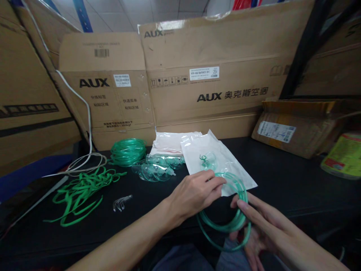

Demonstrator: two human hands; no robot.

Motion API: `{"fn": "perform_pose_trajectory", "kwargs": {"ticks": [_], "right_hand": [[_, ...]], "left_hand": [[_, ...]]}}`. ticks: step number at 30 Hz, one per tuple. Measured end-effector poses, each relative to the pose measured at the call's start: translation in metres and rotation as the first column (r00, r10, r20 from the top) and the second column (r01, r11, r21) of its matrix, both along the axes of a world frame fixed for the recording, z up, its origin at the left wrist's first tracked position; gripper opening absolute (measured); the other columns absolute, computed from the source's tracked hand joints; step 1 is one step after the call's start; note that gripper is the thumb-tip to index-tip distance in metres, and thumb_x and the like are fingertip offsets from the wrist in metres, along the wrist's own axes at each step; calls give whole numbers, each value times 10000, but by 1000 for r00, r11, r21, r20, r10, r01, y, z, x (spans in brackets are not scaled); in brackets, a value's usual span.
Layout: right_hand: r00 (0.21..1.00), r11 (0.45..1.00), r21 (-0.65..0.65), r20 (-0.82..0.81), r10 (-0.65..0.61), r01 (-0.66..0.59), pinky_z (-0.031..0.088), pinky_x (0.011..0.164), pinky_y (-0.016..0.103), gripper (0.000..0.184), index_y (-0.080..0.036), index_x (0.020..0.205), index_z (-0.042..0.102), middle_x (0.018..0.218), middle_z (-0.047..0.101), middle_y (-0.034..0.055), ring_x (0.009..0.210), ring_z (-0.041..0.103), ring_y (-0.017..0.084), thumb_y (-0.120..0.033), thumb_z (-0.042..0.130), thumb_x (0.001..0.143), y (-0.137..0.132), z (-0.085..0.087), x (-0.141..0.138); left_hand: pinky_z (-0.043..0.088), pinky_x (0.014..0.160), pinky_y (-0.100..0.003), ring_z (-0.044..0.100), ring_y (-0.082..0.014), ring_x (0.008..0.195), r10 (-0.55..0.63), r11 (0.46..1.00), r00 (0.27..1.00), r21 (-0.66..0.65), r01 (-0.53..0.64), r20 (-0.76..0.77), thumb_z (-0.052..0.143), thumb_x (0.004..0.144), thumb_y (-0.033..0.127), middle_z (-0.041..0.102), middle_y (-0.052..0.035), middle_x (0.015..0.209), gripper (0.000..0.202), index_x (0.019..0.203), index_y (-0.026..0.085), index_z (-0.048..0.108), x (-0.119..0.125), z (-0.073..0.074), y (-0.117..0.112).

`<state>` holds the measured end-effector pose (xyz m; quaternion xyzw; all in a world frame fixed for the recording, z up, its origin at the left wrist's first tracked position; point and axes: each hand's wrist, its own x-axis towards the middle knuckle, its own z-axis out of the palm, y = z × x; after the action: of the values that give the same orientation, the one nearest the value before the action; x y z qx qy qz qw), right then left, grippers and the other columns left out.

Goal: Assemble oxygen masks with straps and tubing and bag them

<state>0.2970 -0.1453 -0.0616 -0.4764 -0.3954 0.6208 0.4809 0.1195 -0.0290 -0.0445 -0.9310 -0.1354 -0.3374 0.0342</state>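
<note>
A coil of green tubing [225, 222] hangs between my two hands at the black table's near edge. My left hand [194, 194] pinches the coil's top with fingers closed. My right hand [259, 226] holds its lower right side, fingers curled round the loops. Just behind the hands lies a white pouch [222, 158] with a green mask piece showing through it.
Clear green masks [156, 167] and another tubing coil [128, 151] lie mid-table, with green elastic straps [81, 192] and small metal clips [122, 202] to the left. Flattened AUX cartons [208, 75] wall the back. A brown parcel [296, 126] sits at right, a white cable [87, 150] at left.
</note>
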Motion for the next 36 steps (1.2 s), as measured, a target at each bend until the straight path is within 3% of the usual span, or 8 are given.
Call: {"fn": "perform_pose_trajectory", "kwargs": {"ticks": [2,6,12,20,22,26,31,36], "right_hand": [[999,999,1,-39,-33,33,584,430,291,692,-197,1284,649,612,742,47,451,709,243,-563,839,728,-1,3,-1],[965,968,38,-91,-245,249,633,581,255,495,-144,974,749,662,761,83,566,740,221,-405,956,608,-5,9,1],[928,924,87,-63,-368,372,644,575,259,533,-137,1054,725,687,763,77,573,739,214,-399,942,643,-1,2,9],[842,858,26,-211,-497,513,678,761,279,674,-154,1145,693,915,810,69,774,793,246,-183,980,536,6,1,-5],[849,863,44,-214,-483,503,676,712,263,627,-141,1104,684,843,806,69,705,784,230,-187,978,552,7,-4,-6],[934,940,59,-151,-324,336,656,588,279,548,-120,1144,650,637,755,56,577,754,227,-316,918,708,6,-9,-9],[943,961,32,-205,-262,274,651,683,241,456,-140,1117,687,773,779,72,690,760,183,-351,882,763,3,-6,-15],[928,943,66,-215,-305,325,658,729,245,372,-147,1084,722,903,787,73,713,746,164,-312,867,784,8,-9,-10]], "left_hand": [[587,819,-242,698,-145,841,4,1000,1000,-1,-5,-11,487,1040,243,676,-28,893,226,1131,161,676,0,-1,1],[589,816,-241,694,-141,825,-1,1000,1000,0,1,-1,481,1039,228,671,-32,889,225,1120,154,677,0,-1,1],[594,790,-226,691,-133,778,-26,996,999,84,22,46,454,1044,200,676,-33,853,244,1094,134,684,1,3,-3],[591,745,-227,674,-139,747,-92,984,993,160,79,77,469,1046,214,676,-36,818,254,1083,105,695,2,2,-3],[588,731,-219,672,-136,737,-101,982,990,172,82,99,472,1045,214,671,-31,804,252,1073,113,701,2,1,-3],[588,764,-208,681,-124,757,-124,982,987,153,107,105,451,1053,220,670,-22,809,271,1126,137,698,3,2,-4],[587,786,-221,675,-127,767,-134,986,988,111,124,81,464,1047,219,668,-23,843,260,1113,139,702,2,3,-5],[588,766,-222,672,-130,765,-88,987,992,139,75,88,478,1044,234,674,-31,850,245,1078,133,698,1,3,-4]]}}
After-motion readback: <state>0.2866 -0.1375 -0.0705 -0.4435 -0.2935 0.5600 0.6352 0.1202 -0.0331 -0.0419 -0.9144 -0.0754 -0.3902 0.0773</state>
